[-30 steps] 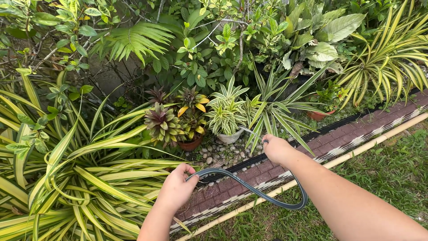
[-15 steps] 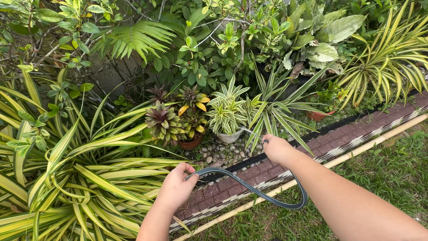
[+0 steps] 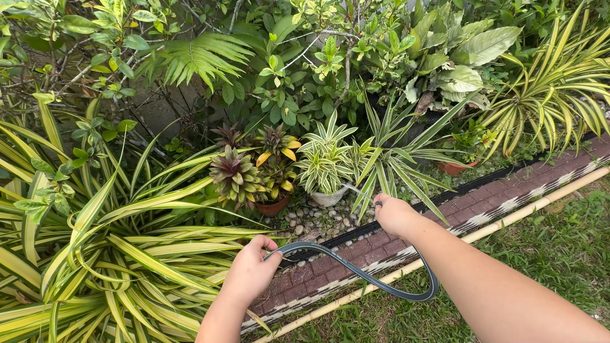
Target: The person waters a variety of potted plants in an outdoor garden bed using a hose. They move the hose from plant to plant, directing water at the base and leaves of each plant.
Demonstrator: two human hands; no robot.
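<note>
Both hands gripped a hose over the garden bed.
The left hand [image 3: 251, 270] and right hand [image 3: 395, 215] were closed around the hose [image 3: 362, 274], its end aimed toward a white pot [image 3: 328, 197].

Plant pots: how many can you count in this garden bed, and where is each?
3. A brown pot under the reddish plants, a white pot just right of it, and an orange pot further right near the brick edging. Foliage may hide others.
</note>
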